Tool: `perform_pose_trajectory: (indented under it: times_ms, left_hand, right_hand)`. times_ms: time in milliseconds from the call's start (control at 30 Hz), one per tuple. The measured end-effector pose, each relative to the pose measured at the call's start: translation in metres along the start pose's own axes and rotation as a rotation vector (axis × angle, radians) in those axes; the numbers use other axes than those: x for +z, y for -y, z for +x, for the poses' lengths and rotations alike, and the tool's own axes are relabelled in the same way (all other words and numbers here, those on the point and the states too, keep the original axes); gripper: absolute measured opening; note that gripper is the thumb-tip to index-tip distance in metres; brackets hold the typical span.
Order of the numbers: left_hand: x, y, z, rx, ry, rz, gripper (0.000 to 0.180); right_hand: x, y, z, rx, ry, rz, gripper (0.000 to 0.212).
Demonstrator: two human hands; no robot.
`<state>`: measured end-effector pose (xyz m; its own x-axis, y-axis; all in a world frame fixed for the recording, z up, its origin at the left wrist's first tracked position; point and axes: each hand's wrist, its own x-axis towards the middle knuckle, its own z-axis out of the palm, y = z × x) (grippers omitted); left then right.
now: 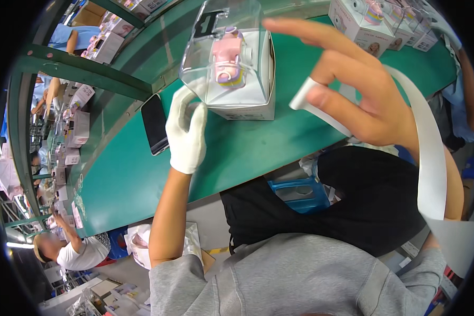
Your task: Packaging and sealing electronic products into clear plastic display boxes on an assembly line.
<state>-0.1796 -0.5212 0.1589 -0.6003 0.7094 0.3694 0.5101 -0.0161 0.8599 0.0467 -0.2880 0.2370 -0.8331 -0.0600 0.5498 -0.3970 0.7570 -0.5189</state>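
Note:
In front of me on the green table stands a white box with a clear plastic top [195, 58], and a pink toy camera [227, 55] with striped edges shows inside. My left hand [186, 131], in a white glove, grips the box's near left corner, its fingers at the side and its thumb at the front. My bare right hand [361, 87] is right of the box. Its index finger reaches to the clear top; whether it touches, I cannot tell. The thumb and other fingers hold a long white strip [429, 152] that loops down over my right forearm.
A black phone [154, 125] lies on the green table [126, 179] left of the box. More boxed toy cameras [361, 26] stand at the far right. Green metal frame bars [84, 76] rise at the left. Co-workers sit at the left, one in a white shirt [84, 255].

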Motion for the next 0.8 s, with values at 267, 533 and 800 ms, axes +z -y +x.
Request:
perform_pose_trajectory:
  times_ms: [267,533,800]
  left_hand:
    - [0.000,0.023,0.001,0.261,0.075,0.125,0.036]
    - [-0.008,0.033,-0.004,0.334,0.076,0.123,0.043]
    - [-0.013,0.045,0.016,0.463,0.089,0.177,0.042]
  right_hand:
    - [0.019,0.023,0.054,-0.086,0.031,-0.038,0.015]
    - [0.039,0.027,0.084,-0.113,0.156,-0.080,0.019]
    - [0.035,-0.005,0.094,-0.230,0.261,-0.185,0.028]
